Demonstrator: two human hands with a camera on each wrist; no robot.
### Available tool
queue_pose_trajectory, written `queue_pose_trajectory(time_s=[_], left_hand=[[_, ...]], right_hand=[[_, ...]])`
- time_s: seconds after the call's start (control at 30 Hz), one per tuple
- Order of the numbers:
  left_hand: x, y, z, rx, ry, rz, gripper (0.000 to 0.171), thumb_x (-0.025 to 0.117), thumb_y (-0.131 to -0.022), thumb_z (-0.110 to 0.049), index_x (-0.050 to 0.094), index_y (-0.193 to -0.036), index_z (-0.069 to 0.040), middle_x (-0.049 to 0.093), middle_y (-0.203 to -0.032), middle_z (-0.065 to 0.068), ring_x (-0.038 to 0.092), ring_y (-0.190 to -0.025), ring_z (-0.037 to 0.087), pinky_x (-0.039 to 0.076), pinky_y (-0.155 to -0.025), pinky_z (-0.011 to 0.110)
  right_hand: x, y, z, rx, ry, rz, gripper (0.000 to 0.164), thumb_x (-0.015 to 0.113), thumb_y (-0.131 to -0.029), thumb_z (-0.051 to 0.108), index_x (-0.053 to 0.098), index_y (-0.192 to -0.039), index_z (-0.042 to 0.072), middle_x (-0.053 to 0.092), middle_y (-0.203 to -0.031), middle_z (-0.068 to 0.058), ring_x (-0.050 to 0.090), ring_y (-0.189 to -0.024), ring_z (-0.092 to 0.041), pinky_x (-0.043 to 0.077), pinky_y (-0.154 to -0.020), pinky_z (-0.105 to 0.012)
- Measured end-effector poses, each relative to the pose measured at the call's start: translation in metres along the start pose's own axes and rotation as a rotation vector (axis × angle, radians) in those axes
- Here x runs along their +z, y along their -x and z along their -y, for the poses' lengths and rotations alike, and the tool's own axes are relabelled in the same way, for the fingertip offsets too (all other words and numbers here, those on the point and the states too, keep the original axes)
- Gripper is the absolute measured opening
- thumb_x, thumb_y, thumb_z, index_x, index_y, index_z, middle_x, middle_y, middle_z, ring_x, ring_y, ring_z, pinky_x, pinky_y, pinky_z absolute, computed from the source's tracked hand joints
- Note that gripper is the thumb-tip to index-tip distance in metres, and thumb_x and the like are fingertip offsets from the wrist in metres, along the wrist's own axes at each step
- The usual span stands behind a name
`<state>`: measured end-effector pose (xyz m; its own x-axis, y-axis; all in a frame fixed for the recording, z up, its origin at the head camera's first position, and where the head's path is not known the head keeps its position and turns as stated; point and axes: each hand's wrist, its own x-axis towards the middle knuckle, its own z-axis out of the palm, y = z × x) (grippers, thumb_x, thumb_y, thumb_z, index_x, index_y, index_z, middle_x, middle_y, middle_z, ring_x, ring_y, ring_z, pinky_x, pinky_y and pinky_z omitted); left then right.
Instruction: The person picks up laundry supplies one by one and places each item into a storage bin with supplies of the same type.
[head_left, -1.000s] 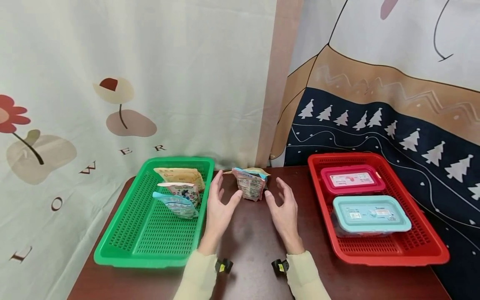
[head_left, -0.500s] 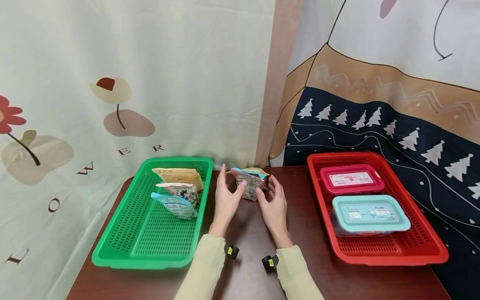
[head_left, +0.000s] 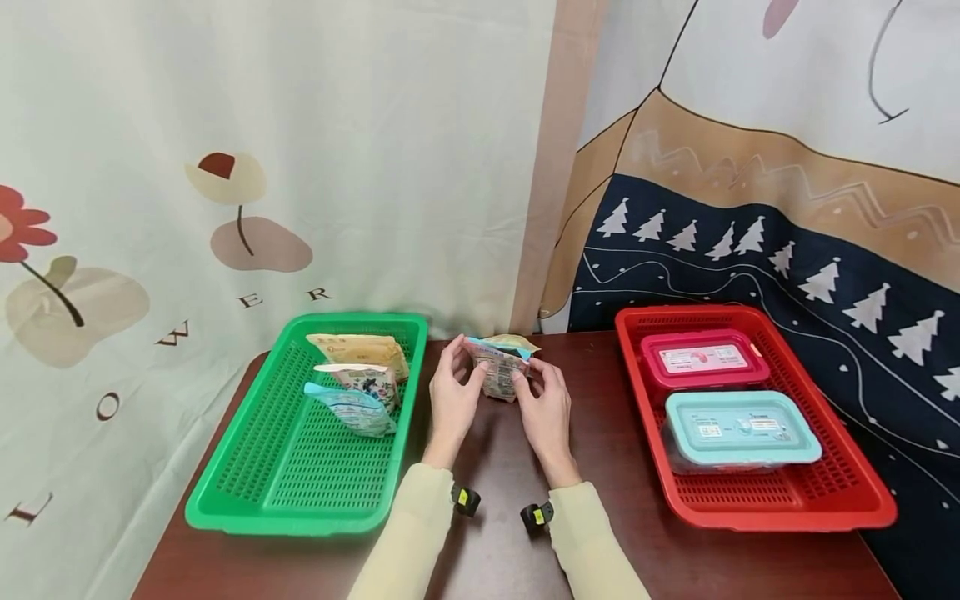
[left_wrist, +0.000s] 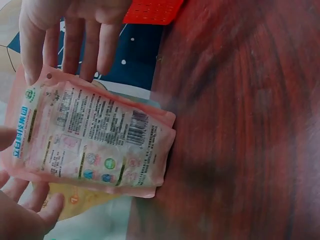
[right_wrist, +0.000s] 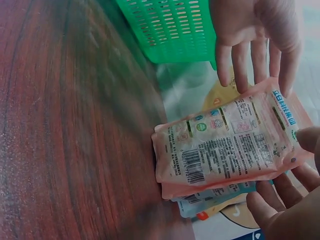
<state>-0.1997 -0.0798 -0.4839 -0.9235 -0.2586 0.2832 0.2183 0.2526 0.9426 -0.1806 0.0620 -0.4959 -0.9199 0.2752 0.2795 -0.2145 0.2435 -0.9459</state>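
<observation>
A pink stand-up pouch with printed text and a barcode stands near the table's back edge. My left hand holds its left side and my right hand its right side. Each thumb lies on the front face, with the fingers at the edge or behind. In the left wrist view the pouch shows its whole printed face, with the right hand at the top. Behind it are a light blue pouch and a yellow packet, both mostly hidden.
A green basket on the left holds a yellow packet, a patterned pouch and a light blue pouch. On the right, a red basket holds pink-lidded and light blue-lidded boxes. Curtains hang behind the table.
Both hands have come inward from either side of the pink pouch. Their fingers have curled in and now hold its two sides. The baskets and their contents have not moved.
</observation>
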Motion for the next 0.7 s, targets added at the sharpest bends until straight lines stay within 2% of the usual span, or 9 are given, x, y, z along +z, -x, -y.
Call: queue_pose_trajectory(time_s=[0.2, 0.23, 0.33, 0.43, 0.47, 0.63, 0.7], left_hand=[[0.001, 0.007, 0.003, -0.002, 0.080, -0.112, 0.042, 0.078, -0.092, -0.005, 0.065, -0.133, -0.006, 0.069, -0.128, 0.012, 0.066, -0.119, 0.030, 0.055, -0.098, 0.047], [0.001, 0.009, -0.002, -0.007, 0.097, -0.131, 0.040, 0.077, -0.092, -0.003, 0.065, -0.130, -0.003, 0.070, -0.125, 0.014, 0.067, -0.117, 0.034, 0.056, -0.096, 0.049], [-0.001, 0.017, -0.019, -0.010, 0.131, -0.174, 0.032, 0.076, -0.091, 0.004, 0.065, -0.121, 0.004, 0.071, -0.118, 0.020, 0.069, -0.105, 0.041, 0.060, -0.083, 0.036], [-0.004, 0.025, -0.035, -0.007, 0.150, -0.208, 0.025, 0.074, -0.089, 0.011, 0.064, -0.112, 0.011, 0.070, -0.113, 0.025, 0.069, -0.100, 0.045, 0.059, -0.080, 0.032], [-0.005, 0.026, -0.035, 0.001, 0.146, -0.216, 0.024, 0.074, -0.088, 0.011, 0.064, -0.109, 0.011, 0.070, -0.112, 0.025, 0.069, -0.099, 0.043, 0.059, -0.079, 0.030], [-0.008, 0.034, -0.032, 0.039, 0.108, -0.242, 0.016, 0.076, -0.084, 0.013, 0.065, -0.096, 0.011, 0.069, -0.117, 0.025, 0.068, -0.101, 0.039, 0.057, -0.087, 0.051], [-0.010, 0.038, -0.032, 0.054, 0.085, -0.250, 0.014, 0.078, -0.083, 0.013, 0.066, -0.091, 0.010, 0.067, -0.120, 0.025, 0.066, -0.105, 0.037, 0.056, -0.087, 0.052]], right_hand=[[0.000, -0.003, -0.001, -0.008, 0.038, -0.024, 0.017, 0.072, -0.098, 0.013, 0.075, -0.110, 0.002, 0.067, -0.112, -0.011, 0.068, -0.107, -0.023, 0.058, -0.092, -0.038], [-0.001, -0.004, -0.001, -0.005, 0.038, -0.021, 0.015, 0.072, -0.098, 0.012, 0.076, -0.109, 0.003, 0.067, -0.111, -0.010, 0.068, -0.106, -0.021, 0.059, -0.090, -0.036], [-0.002, -0.003, -0.001, 0.000, 0.027, -0.014, 0.013, 0.072, -0.098, 0.012, 0.076, -0.107, 0.003, 0.068, -0.109, -0.009, 0.068, -0.104, -0.018, 0.059, -0.089, -0.033], [-0.003, -0.001, -0.001, -0.002, 0.019, -0.017, 0.012, 0.073, -0.097, 0.012, 0.077, -0.105, 0.004, 0.070, -0.108, -0.007, 0.068, -0.103, -0.016, 0.058, -0.089, -0.033], [-0.004, -0.001, -0.001, -0.005, 0.022, -0.019, 0.011, 0.073, -0.097, 0.013, 0.077, -0.104, 0.005, 0.070, -0.108, -0.006, 0.068, -0.103, -0.016, 0.058, -0.090, -0.034], [-0.008, 0.004, -0.002, -0.020, 0.023, -0.017, 0.009, 0.075, -0.096, 0.013, 0.078, -0.102, 0.006, 0.073, -0.106, -0.004, 0.069, -0.103, -0.016, 0.058, -0.089, -0.033], [-0.009, 0.007, -0.002, -0.026, 0.018, -0.014, 0.009, 0.075, -0.096, 0.013, 0.078, -0.102, 0.007, 0.074, -0.106, -0.004, 0.069, -0.103, -0.016, 0.058, -0.089, -0.030]])
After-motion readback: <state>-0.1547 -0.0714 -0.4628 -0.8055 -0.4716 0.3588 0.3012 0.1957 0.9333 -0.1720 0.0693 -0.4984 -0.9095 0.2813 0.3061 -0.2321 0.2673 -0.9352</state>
